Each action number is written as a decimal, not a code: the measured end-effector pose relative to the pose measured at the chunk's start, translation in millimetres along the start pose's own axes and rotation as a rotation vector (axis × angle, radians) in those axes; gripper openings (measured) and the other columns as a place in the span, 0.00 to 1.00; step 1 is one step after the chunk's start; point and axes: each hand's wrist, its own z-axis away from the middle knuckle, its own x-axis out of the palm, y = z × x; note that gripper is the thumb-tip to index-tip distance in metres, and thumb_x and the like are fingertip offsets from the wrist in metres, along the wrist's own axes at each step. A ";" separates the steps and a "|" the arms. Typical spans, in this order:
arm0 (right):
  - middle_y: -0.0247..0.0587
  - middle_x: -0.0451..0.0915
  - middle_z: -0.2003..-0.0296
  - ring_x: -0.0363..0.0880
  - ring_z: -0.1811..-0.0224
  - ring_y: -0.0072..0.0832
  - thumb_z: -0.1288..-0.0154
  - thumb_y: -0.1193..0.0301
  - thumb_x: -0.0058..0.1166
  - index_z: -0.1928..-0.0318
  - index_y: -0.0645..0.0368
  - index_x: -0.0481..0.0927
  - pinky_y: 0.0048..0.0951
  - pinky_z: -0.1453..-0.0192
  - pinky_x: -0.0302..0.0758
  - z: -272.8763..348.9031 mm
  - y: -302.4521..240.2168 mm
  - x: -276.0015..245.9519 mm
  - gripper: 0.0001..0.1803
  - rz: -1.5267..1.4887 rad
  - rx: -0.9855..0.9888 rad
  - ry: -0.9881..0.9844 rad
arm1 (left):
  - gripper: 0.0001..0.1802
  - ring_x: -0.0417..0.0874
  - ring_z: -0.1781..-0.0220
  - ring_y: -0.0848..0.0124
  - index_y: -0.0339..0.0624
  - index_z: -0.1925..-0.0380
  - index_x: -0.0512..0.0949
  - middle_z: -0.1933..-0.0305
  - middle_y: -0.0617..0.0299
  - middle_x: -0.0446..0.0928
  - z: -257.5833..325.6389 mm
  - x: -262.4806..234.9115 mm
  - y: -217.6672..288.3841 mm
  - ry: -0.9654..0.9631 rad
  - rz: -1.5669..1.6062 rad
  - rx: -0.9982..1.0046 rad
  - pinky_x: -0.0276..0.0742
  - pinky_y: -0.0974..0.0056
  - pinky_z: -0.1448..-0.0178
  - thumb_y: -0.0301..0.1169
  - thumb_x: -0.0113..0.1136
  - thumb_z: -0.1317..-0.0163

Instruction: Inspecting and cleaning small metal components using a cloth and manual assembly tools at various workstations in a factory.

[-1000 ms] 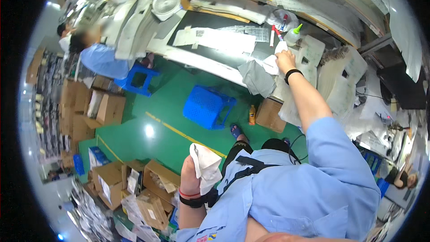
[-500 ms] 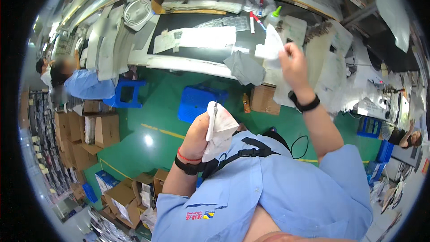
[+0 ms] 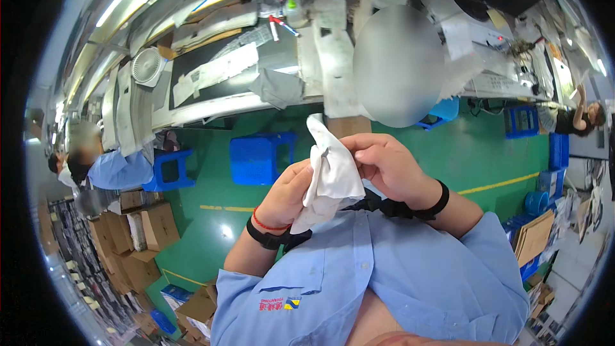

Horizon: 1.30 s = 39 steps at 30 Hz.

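While brown cardboard boxes (image 3: 144, 234) (stacked, flaps open) crowd the green floor (image 3: 211, 224) at lower left beside a blue plastic stool (image 3: 259, 157), the left hand (image 3: 291, 193) and right hand (image 3: 384, 165) clamp their fingers on a crumpled white cloth (image 3: 332, 176) at chest height.

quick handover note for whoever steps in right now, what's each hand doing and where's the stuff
Left hand: closed grip on the crumpled white cloth, held at chest height.
Right hand: fingers pinch the same cloth from the other side.
Where things are: the cloth is between both hands, above the blue plastic stool on the green floor; the grey workbench is ahead, beyond the hands.
Done: cloth is in hand.
Left: nothing shows it applied to any surface yet.
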 end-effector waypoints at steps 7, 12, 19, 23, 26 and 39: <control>0.32 0.78 0.67 0.76 0.71 0.18 0.40 0.76 0.55 0.54 0.61 0.78 0.20 0.67 0.72 61.1 -15.2 -16.5 0.13 0.678 -0.227 0.080 | 0.18 0.74 0.59 0.81 0.34 0.51 0.74 0.58 0.65 0.77 -8.9 40.9 -14.5 -0.133 -0.197 -0.191 0.71 0.72 0.55 0.37 0.40 0.27; 0.39 0.72 0.74 0.74 0.76 0.28 0.44 0.75 0.55 0.63 0.61 0.76 0.27 0.72 0.71 77.8 -15.3 -14.1 0.07 1.245 -0.543 0.151 | 0.19 0.73 0.58 0.80 0.33 0.52 0.75 0.58 0.64 0.77 -10.2 56.2 -1.8 -0.234 -0.623 -0.230 0.70 0.72 0.52 0.36 0.40 0.27; 0.44 0.71 0.75 0.71 0.76 0.43 0.47 0.73 0.53 0.68 0.62 0.74 0.38 0.71 0.68 72.4 13.2 -8.9 0.06 1.387 -0.583 0.065 | 0.18 0.73 0.58 0.78 0.33 0.52 0.75 0.60 0.63 0.78 -8.9 35.0 7.6 -0.386 -0.853 -0.277 0.70 0.70 0.52 0.35 0.42 0.29; 0.49 0.76 0.75 0.75 0.74 0.45 0.45 0.68 0.52 0.73 0.64 0.75 0.39 0.68 0.71 63.9 26.1 -1.3 0.10 1.359 -0.439 0.083 | 0.17 0.72 0.61 0.79 0.34 0.54 0.75 0.62 0.63 0.77 -5.9 19.8 7.9 -0.438 -0.880 -0.277 0.70 0.71 0.54 0.35 0.42 0.30; 0.49 0.75 0.78 0.74 0.77 0.42 0.47 0.68 0.52 0.77 0.65 0.75 0.37 0.72 0.69 57.7 38.8 -2.0 0.11 1.182 -0.277 0.081 | 0.16 0.72 0.64 0.78 0.35 0.58 0.76 0.67 0.65 0.76 -3.0 5.3 2.9 -0.450 -0.966 -0.274 0.71 0.70 0.58 0.35 0.42 0.30; 0.42 0.73 0.84 0.67 0.82 0.21 0.45 0.71 0.49 0.79 0.66 0.74 0.29 0.77 0.63 54.5 88.7 5.8 0.10 0.890 -0.148 0.159 | 0.14 0.71 0.71 0.78 0.35 0.63 0.75 0.74 0.64 0.74 8.6 -19.0 -10.8 -0.543 -1.022 -0.316 0.70 0.69 0.66 0.34 0.43 0.31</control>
